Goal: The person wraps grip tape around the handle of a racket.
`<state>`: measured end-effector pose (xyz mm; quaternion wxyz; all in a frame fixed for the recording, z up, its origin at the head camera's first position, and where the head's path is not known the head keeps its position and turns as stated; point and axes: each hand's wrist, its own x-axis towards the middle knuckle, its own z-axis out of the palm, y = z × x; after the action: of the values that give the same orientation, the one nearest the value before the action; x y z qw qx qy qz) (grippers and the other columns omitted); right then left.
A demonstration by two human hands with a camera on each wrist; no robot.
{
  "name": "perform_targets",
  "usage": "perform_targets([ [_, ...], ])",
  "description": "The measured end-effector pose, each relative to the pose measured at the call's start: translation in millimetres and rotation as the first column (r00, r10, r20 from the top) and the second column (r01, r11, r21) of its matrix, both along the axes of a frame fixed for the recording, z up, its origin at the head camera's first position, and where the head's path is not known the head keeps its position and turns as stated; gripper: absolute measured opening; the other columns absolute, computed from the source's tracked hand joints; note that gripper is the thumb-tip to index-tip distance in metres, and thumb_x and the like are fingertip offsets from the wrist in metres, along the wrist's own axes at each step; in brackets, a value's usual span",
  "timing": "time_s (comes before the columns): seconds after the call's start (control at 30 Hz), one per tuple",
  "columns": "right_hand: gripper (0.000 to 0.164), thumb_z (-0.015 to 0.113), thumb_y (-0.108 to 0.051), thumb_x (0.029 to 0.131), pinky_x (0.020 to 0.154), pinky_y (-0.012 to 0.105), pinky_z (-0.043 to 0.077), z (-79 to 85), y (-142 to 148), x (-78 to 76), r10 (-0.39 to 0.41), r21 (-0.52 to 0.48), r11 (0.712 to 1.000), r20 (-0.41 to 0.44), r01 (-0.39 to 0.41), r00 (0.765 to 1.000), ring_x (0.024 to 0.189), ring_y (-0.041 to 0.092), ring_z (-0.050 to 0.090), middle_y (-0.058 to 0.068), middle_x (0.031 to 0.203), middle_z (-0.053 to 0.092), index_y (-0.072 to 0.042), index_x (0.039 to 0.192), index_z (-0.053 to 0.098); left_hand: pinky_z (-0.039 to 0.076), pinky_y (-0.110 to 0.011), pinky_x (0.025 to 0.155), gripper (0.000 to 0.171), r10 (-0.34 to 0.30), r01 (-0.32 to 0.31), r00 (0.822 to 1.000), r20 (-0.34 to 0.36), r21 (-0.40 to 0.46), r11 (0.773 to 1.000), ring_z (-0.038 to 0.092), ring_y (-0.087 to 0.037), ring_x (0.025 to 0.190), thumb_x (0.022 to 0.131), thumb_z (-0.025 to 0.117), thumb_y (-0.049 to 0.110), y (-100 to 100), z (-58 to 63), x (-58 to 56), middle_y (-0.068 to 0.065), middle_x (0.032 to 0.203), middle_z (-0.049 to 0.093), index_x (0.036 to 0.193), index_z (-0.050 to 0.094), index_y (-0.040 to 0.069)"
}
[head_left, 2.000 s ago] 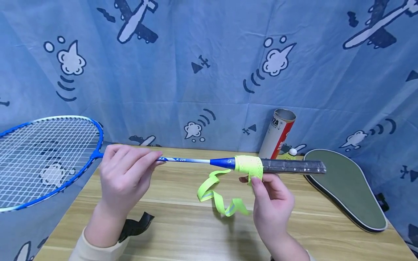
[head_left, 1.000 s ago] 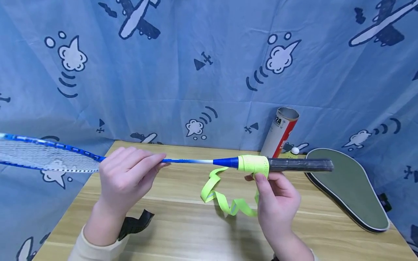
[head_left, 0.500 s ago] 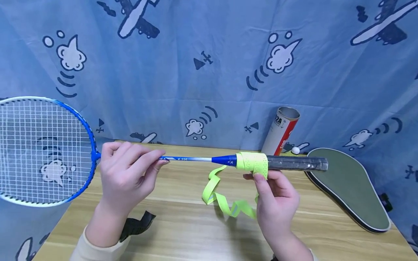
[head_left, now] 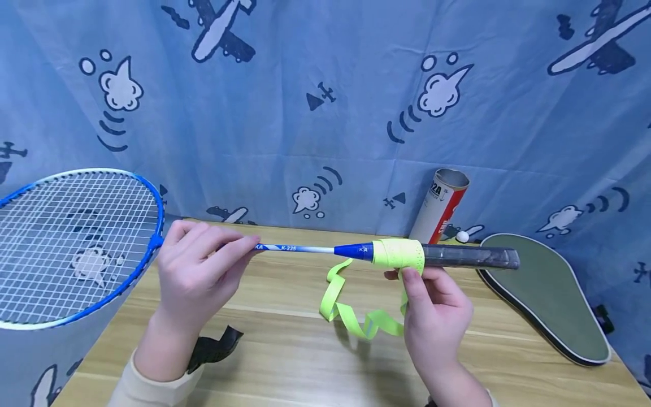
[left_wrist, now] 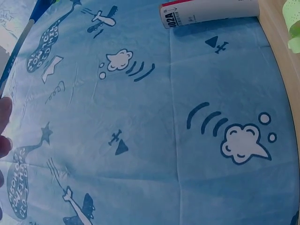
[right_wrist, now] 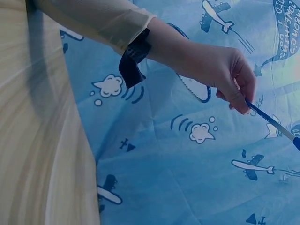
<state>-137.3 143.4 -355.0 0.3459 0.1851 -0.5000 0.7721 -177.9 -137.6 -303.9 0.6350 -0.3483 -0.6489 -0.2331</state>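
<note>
A blue and white badminton racket point(head_left: 310, 249) is held level above the table, its strung head to the left. My left hand point(head_left: 200, 271) pinches the thin shaft between thumb and fingers. Bright yellow-green perforated grip tape point(head_left: 396, 252) is wound round the front part of the dark handle point(head_left: 473, 256); the rest of the handle shows no tape. With thumb and fingers my right hand point(head_left: 437, 316) pinches the tape just under the handle. The loose tape tail hangs in curls to the left of that hand. In the right wrist view the left hand point(right_wrist: 236, 79) pinches the shaft.
A shuttlecock tube point(head_left: 439, 206) stands at the table's back, with a shuttlecock point(head_left: 461, 237) beside it. On the right lies a dark green racket cover point(head_left: 549, 299). Behind the wooden table point(head_left: 295, 367) hangs a blue patterned curtain point(head_left: 305, 130). A black strap point(head_left: 216, 346) is at my left wrist.
The racket has turned about its shaft, its head tilting flat and back to face me. The tape band reaches slightly further along the handle. Both hands keep their holds.
</note>
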Motion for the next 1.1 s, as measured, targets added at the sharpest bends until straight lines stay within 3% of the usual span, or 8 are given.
perform_targets([
  [0.1,0.015,0.055,0.022,0.092,0.068,0.019,0.057,-0.7,0.6,-1.0,0.035,-0.009,0.999,-0.02,-0.035,0.999,0.079,0.024,0.077,0.016,0.1,0.074,0.017,0.099,0.068,0.036,-0.042,0.062,0.022,0.011,-0.011,1.0,0.025,0.006,1.0,0.058,-0.027,0.055,0.097,0.074,0.019,-1.0,-2.6,0.8,-0.007,0.071,0.07,0.079,0.081,0.009],
  [0.2,0.017,0.052,0.024,0.091,0.083,0.034,0.063,-1.0,0.4,-1.6,0.08,-0.02,0.997,-0.054,-0.081,0.995,0.08,0.027,0.077,0.018,0.103,0.074,0.02,0.1,0.066,0.037,-0.045,0.064,0.022,0.028,-0.028,0.999,0.038,0.014,1.0,0.06,-0.03,0.06,0.098,0.073,0.021,-2.2,-4.1,1.6,-0.009,0.074,0.072,0.082,0.081,0.008],
  [0.43,0.015,0.056,0.022,0.092,0.081,0.03,0.062,-1.5,0.1,-1.1,0.049,0.006,0.999,-0.031,-0.049,0.998,0.08,0.025,0.078,0.017,0.104,0.075,0.016,0.098,0.068,0.034,-0.05,0.075,0.027,0.066,-0.067,0.998,0.008,0.066,0.996,0.056,-0.03,0.062,0.096,0.075,0.03,-0.2,-2.9,0.7,-0.008,0.071,0.071,0.079,0.082,0.01],
  [0.57,0.016,0.054,0.025,0.091,0.083,0.035,0.063,-3.2,-0.2,-2.5,0.074,-0.024,0.997,-0.088,-0.076,0.993,0.084,0.027,0.077,0.019,0.106,0.074,0.02,0.099,0.066,0.034,-0.048,0.074,0.029,0.074,-0.075,0.997,0.02,0.054,0.996,0.054,-0.029,0.058,0.096,0.074,0.034,-0.8,-1.2,1.3,-0.007,0.069,0.069,0.08,0.083,0.011],
  [0.7,0.016,0.053,0.026,0.09,0.079,0.034,0.063,-4.5,1.0,-3.4,0.07,-0.037,0.997,-0.118,-0.074,0.991,0.082,0.027,0.076,0.021,0.106,0.074,0.02,0.097,0.066,0.033,-0.044,0.065,0.029,0.074,-0.075,0.997,0.031,0.006,0.997,0.049,-0.025,0.051,0.098,0.072,0.032,-3.1,0.2,0.9,-0.005,0.064,0.064,0.081,0.082,0.01],
  [0.87,0.009,0.059,0.022,0.091,0.069,0.023,0.06,-4.7,1.7,-3.0,0.013,-0.021,1.0,-0.079,-0.015,0.997,0.074,0.022,0.075,0.019,0.1,0.075,0.019,0.093,0.067,0.033,-0.039,0.057,0.026,0.059,-0.059,0.998,0.019,-0.017,0.998,0.05,-0.023,0.048,0.097,0.072,0.024,-6.1,0.7,-0.2,-0.003,0.063,0.064,0.078,0.079,0.008],
  [1.1,0.015,0.055,0.024,0.091,0.05,0.017,0.043,-5.7,2.3,-1.8,0.013,-0.002,1.0,-0.068,-0.013,0.998,0.08,0.024,0.077,0.019,0.104,0.074,0.018,0.096,0.067,0.037,-0.039,0.056,0.033,0.006,-0.006,1.0,0.006,-0.009,1.0,0.056,-0.025,0.05,0.098,0.073,0.028,-6.4,0.6,-0.8,-0.003,0.064,0.069,0.075,0.079,0.006],
])
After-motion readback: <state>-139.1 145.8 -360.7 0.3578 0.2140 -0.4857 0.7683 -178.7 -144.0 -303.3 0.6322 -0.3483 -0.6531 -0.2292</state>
